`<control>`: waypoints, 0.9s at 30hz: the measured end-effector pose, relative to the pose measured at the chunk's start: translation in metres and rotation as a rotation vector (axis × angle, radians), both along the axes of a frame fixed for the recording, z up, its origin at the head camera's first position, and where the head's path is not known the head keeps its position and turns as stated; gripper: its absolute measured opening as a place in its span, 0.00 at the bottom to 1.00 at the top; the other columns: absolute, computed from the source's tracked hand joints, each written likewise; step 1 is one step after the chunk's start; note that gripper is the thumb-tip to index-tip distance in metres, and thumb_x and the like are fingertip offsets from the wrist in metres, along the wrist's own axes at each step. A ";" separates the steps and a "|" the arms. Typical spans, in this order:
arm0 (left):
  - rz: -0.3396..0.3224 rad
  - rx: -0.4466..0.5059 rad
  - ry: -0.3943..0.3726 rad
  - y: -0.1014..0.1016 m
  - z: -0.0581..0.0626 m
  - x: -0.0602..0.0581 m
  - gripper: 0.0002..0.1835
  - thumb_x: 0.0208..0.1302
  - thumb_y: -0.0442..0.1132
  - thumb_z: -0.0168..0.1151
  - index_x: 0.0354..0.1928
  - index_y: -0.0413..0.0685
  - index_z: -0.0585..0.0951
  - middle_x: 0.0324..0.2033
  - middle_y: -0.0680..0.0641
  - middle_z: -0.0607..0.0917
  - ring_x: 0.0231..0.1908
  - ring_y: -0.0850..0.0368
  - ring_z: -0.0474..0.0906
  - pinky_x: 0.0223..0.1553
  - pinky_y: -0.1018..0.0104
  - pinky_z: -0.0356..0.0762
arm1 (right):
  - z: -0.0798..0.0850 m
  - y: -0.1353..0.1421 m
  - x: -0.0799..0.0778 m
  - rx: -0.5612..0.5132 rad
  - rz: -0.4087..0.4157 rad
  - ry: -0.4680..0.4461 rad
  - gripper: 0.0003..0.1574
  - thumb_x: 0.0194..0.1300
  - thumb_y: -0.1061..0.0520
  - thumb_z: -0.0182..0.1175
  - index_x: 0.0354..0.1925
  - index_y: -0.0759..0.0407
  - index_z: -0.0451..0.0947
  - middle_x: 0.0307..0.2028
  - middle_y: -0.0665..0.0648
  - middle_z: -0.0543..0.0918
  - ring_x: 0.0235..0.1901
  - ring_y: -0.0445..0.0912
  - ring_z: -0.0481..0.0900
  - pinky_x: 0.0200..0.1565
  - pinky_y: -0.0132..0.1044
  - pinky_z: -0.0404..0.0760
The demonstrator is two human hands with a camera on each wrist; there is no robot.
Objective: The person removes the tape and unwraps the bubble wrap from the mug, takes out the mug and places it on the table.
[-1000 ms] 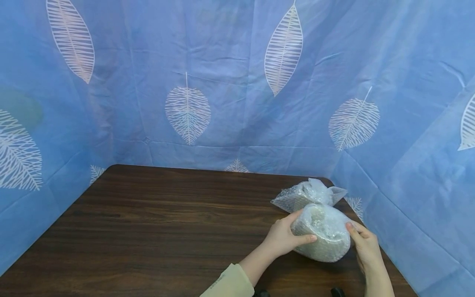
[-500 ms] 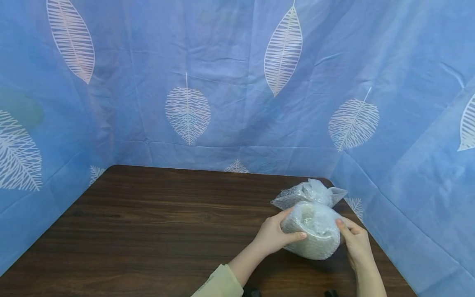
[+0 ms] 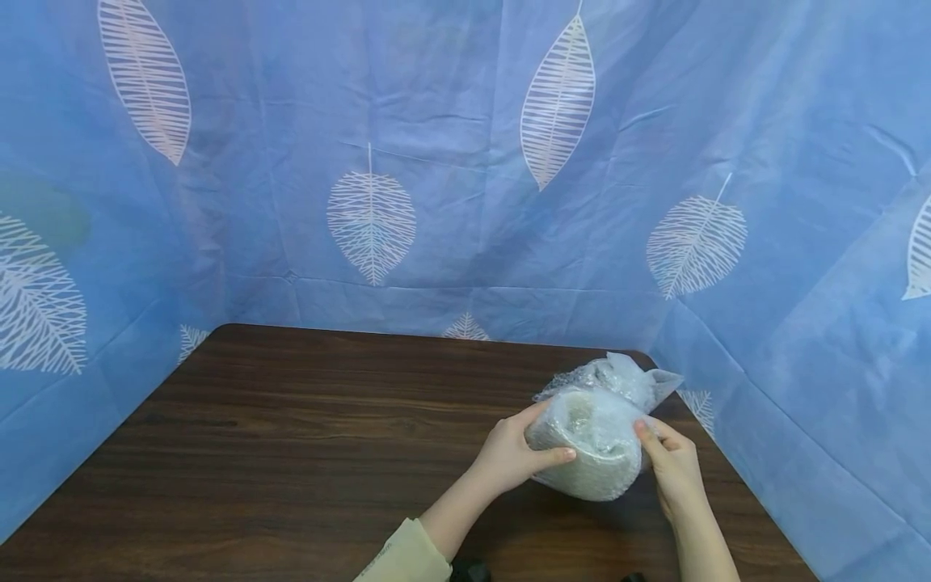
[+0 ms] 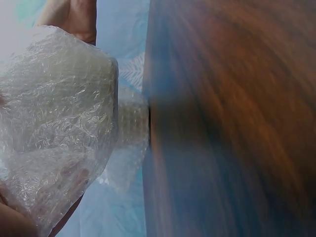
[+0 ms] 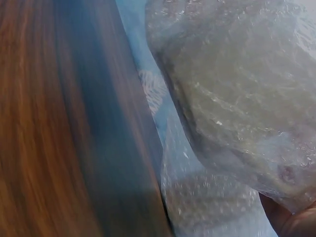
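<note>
Bundle [image 3: 592,469] up, and there it hung between two hands, over the right part of the table [image 3: 291,453]! Both wrist views showed background in the gap beneath its edge, so it looked lifted off the surface. The left hand [image 3: 509,454] had it from the left, thumb across the near face, fingers reaching round the far side, a wide grip filled by the bundle. Opposite, the right hand [image 3: 675,467] pinched the upper right edge, thumb in front, other fingers mostly hidden. Neither hand was nearer: both touched, with the load squarely between them, left to right. Long axis? Hard to call; the rounded, rolled end faced the head camera and hid the depth. Just beyond, by the far right corner, sat a parcel [image 3: 625,378], partly masked in the head view; whether the two touched could not be told.
</note>
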State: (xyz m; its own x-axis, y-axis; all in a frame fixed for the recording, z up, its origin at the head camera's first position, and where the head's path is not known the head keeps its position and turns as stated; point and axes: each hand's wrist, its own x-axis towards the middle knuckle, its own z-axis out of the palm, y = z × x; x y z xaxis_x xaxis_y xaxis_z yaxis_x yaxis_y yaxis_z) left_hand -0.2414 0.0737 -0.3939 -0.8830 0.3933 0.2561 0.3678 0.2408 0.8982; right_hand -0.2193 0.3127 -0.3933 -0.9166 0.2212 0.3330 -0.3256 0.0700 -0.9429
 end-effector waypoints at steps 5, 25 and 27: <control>0.009 0.003 0.011 -0.012 0.002 0.000 0.42 0.53 0.59 0.70 0.70 0.64 0.66 0.65 0.54 0.70 0.62 0.54 0.68 0.55 0.50 0.71 | 0.001 -0.011 -0.003 0.027 -0.009 -0.009 0.14 0.70 0.59 0.57 0.36 0.40 0.85 0.34 0.43 0.83 0.39 0.36 0.77 0.41 0.24 0.75; 0.028 0.067 0.049 -0.055 0.021 -0.005 0.41 0.53 0.55 0.72 0.69 0.65 0.66 0.64 0.54 0.71 0.62 0.51 0.67 0.56 0.46 0.70 | 0.024 -0.053 -0.019 0.011 0.036 -0.023 0.14 0.69 0.60 0.58 0.34 0.40 0.84 0.37 0.42 0.82 0.43 0.39 0.75 0.45 0.26 0.74; 0.028 0.080 0.048 -0.060 0.023 -0.007 0.41 0.53 0.54 0.72 0.69 0.65 0.67 0.63 0.55 0.71 0.62 0.51 0.67 0.55 0.46 0.70 | 0.027 -0.058 -0.021 0.005 0.049 -0.027 0.10 0.69 0.59 0.59 0.36 0.44 0.84 0.36 0.43 0.82 0.42 0.39 0.76 0.44 0.27 0.75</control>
